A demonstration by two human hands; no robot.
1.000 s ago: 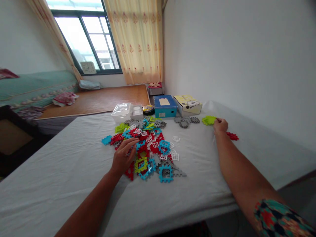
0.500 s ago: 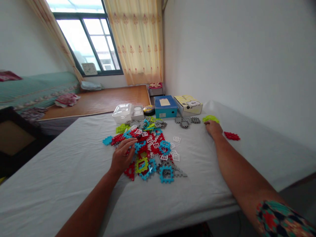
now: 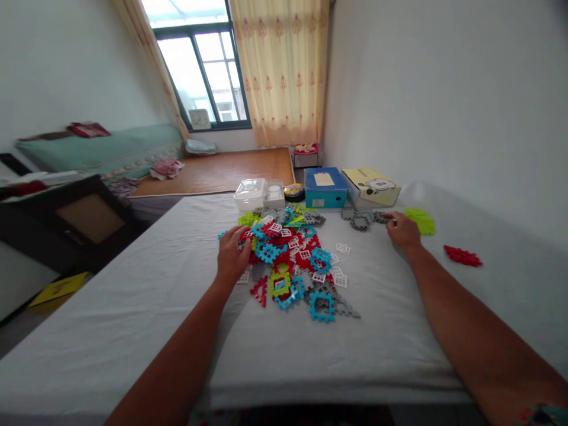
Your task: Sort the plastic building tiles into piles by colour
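A pile of flat, notched plastic building pieces in red, blue, green and grey (image 3: 268,253) lies on the cloth-covered table, with white window-lattice pieces (image 3: 305,255) among them. My left hand (image 3: 233,254) rests at the pile's left edge, thumb apart from the bent fingers, over red pieces; its fingertips are partly hidden. My right hand (image 3: 403,229) is between a group of grey notched pieces (image 3: 360,221) and a stack of lime-green pieces (image 3: 420,221). Its fingers point left, slightly apart, near the rightmost grey piece; I see nothing held. Red pieces (image 3: 462,255) lie farther right.
Along the table's back stand a clear plastic box (image 3: 249,193), a small white box (image 3: 275,195), a round black tin (image 3: 293,192), a blue box (image 3: 325,188) and a yellow-and-white box (image 3: 371,186). A wall (image 3: 465,106) borders the right. The white tablecloth (image 3: 177,266) has wrinkles.
The view has turned left. My right hand has come away from the lime-green stack, leftward toward the grey pieces. My left hand has shifted to the pile's upper left edge.
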